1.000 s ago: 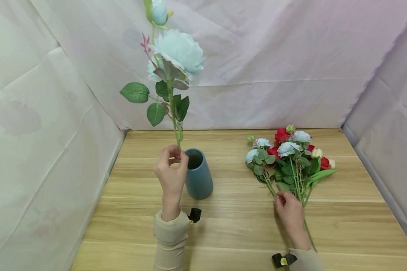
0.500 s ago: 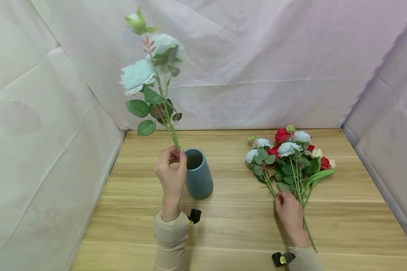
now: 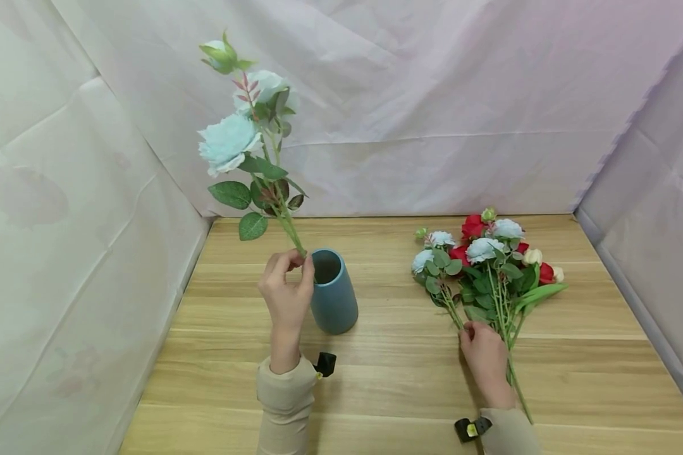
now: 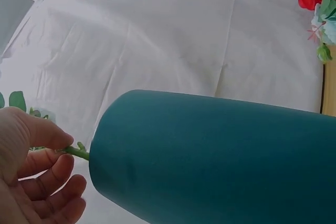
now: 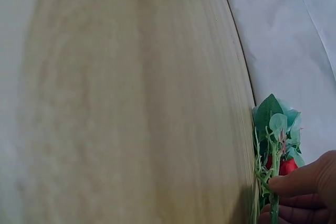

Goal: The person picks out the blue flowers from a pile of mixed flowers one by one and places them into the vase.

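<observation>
My left hand (image 3: 287, 284) pinches the green stem of a pale blue flower (image 3: 227, 144) between thumb and fingertips. This spray has two large blooms, a bud and green leaves, and leans up and left. Its stem (image 4: 79, 153) runs into the mouth of the blue vase (image 3: 334, 303), which stands upright just right of the hand; the lower stem is hidden inside. On the right, my right hand (image 3: 486, 360) pinches the stem (image 5: 275, 177) of another pale blue flower (image 3: 423, 260), which lies at the left side of the flower pile.
Red flowers (image 3: 472, 226), more pale blue ones (image 3: 485, 250) and cream tulips (image 3: 532, 256) lie together on the wooden table (image 3: 398, 373), long stems towards the front. Pale cloth (image 3: 421, 107) hangs behind the table and along both sides.
The flower in my left hand has turned and tilted to the left, and its bloom heads have come lower. The vase and my right hand have hardly moved.
</observation>
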`<state>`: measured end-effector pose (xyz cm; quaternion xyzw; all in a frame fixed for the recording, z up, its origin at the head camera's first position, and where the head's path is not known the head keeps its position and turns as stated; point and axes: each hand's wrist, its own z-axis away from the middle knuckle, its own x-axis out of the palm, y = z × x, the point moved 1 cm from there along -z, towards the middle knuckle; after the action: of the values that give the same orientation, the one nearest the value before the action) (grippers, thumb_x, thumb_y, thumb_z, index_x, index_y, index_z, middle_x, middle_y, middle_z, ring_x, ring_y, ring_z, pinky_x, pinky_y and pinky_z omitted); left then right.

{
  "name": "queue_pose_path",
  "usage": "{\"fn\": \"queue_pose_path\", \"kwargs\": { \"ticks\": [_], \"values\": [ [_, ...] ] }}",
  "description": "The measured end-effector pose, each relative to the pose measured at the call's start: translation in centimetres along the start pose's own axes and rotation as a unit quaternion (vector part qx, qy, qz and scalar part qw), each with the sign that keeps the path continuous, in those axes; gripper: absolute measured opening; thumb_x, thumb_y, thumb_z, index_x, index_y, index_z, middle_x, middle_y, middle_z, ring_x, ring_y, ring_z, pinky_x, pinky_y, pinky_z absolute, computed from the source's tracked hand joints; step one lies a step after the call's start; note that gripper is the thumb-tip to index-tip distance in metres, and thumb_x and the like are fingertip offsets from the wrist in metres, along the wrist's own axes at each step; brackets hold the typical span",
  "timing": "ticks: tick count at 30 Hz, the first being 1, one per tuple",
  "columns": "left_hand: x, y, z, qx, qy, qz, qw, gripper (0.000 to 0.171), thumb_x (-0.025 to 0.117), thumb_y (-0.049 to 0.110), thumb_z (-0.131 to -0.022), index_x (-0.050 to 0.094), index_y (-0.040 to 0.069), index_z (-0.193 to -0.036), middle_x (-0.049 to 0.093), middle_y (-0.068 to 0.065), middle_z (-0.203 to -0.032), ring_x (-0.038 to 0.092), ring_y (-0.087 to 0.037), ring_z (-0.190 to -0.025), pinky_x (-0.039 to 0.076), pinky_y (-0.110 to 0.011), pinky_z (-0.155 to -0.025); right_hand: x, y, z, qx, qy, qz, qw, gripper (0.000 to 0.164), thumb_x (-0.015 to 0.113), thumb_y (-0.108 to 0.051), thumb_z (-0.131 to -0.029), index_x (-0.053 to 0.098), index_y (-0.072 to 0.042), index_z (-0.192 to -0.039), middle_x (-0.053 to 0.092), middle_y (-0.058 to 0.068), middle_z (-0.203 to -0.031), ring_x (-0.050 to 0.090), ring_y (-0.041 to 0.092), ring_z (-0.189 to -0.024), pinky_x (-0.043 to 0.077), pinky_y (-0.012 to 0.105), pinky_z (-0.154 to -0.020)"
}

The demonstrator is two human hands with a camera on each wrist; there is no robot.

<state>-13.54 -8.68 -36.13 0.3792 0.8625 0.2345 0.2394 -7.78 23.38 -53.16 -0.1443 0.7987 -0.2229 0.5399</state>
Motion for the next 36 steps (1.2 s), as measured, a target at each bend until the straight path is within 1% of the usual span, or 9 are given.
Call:
{"fn": "queue_pose_path", "kwargs": {
  "ticks": [5, 9, 14, 19, 22, 26, 31, 36],
  "values": [
    [0.0, -0.1, 0.4, 0.002, -0.008, -0.006, 0.9999, 0.007, 0.071, -0.007, -0.072, 0.065, -0.004, -0.074, 0.062, -0.015, -0.070, 0.057, -0.030, -0.067, 0.048, -0.041, -0.063, 0.0, 0.1, -0.1, 0.019, -0.015, 0.009, 1.000, 0.010, 0.070, -0.001, -0.075, 0.063, 0.002, -0.070, 0.056, 0.008, -0.057, 0.053, 0.027, -0.048, 0.041, 0.042, -0.042],
    [0.0, -0.1, 0.6, 0.001, -0.010, -0.003, 0.9999, 0.008, 0.071, -0.007, -0.070, 0.066, -0.003, -0.075, 0.061, -0.015, -0.071, 0.057, -0.031, -0.069, 0.047, -0.041, -0.065, 0.1, 0.2, -0.2, 0.024, -0.016, 0.011, 1.000, 0.012, 0.071, -0.002, -0.075, 0.062, 0.000, -0.068, 0.055, 0.006, -0.055, 0.051, 0.025, -0.045, 0.040, 0.040, -0.040],
    [0.2, -0.1, 1.0, 0.005, -0.008, -0.010, 0.9999, 0.008, 0.070, -0.006, -0.070, 0.066, -0.003, -0.076, 0.061, -0.014, -0.071, 0.057, -0.031, -0.070, 0.042, -0.044, -0.067, 0.3, 0.4, -0.3, 0.025, -0.017, 0.009, 0.999, 0.012, 0.071, -0.004, -0.075, 0.062, -0.001, -0.067, 0.056, 0.006, -0.055, 0.051, 0.024, -0.044, 0.040, 0.039, -0.040],
    [0.5, -0.3, 1.5, 0.007, -0.008, -0.013, 0.9999, 0.004, 0.072, -0.001, -0.072, 0.068, -0.002, -0.073, 0.061, -0.013, -0.073, 0.055, -0.032, -0.071, 0.036, -0.045, -0.067, 0.4, 0.5, -0.3, 0.026, -0.021, 0.005, 0.999, 0.011, 0.070, -0.003, -0.075, 0.062, -0.001, -0.067, 0.056, 0.006, -0.055, 0.052, 0.024, -0.044, 0.041, 0.039, -0.040],
    [0.5, -0.5, 1.8, 0.000, -0.015, -0.009, 0.9998, 0.008, 0.071, 0.003, -0.076, 0.068, -0.002, -0.070, 0.061, -0.013, -0.073, 0.053, -0.031, -0.070, 0.034, -0.044, -0.068, 0.3, 0.4, -0.4, 0.026, -0.024, 0.005, 0.999, 0.011, 0.069, -0.002, -0.076, 0.062, 0.000, -0.068, 0.057, 0.007, -0.056, 0.052, 0.025, -0.045, 0.041, 0.040, -0.041],
    [0.5, -0.6, 1.9, -0.007, -0.024, -0.004, 0.9997, 0.012, 0.070, 0.007, -0.078, 0.068, -0.001, -0.069, 0.061, -0.013, -0.074, 0.053, -0.030, -0.070, 0.034, -0.045, -0.070, 0.2, 0.3, -0.4, 0.029, -0.031, 0.005, 0.999, 0.011, 0.070, -0.002, -0.077, 0.062, 0.000, -0.068, 0.057, 0.006, -0.056, 0.052, 0.024, -0.045, 0.041, 0.040, -0.041],
    [0.4, -0.7, 2.1, 0.006, -0.029, -0.009, 0.9995, 0.013, 0.070, 0.007, -0.077, 0.068, -0.001, -0.067, 0.061, -0.013, -0.075, 0.052, -0.031, -0.073, 0.034, -0.047, -0.071, 0.1, 0.2, -0.4, 0.033, -0.036, 0.005, 0.999, 0.012, 0.071, -0.004, -0.077, 0.062, 0.000, -0.069, 0.057, 0.006, -0.056, 0.052, 0.024, -0.045, 0.040, 0.040, -0.041],
    [0.4, -0.7, 2.4, 0.018, -0.027, -0.026, 0.9991, 0.011, 0.071, 0.006, -0.075, 0.069, -0.002, -0.067, 0.060, -0.013, -0.074, 0.051, -0.031, -0.074, 0.033, -0.050, -0.073, 0.1, 0.3, -0.3, 0.033, -0.036, 0.004, 0.999, 0.012, 0.072, -0.004, -0.077, 0.063, 0.000, -0.069, 0.057, 0.006, -0.056, 0.052, 0.025, -0.045, 0.040, 0.040, -0.041]
  ]
}}
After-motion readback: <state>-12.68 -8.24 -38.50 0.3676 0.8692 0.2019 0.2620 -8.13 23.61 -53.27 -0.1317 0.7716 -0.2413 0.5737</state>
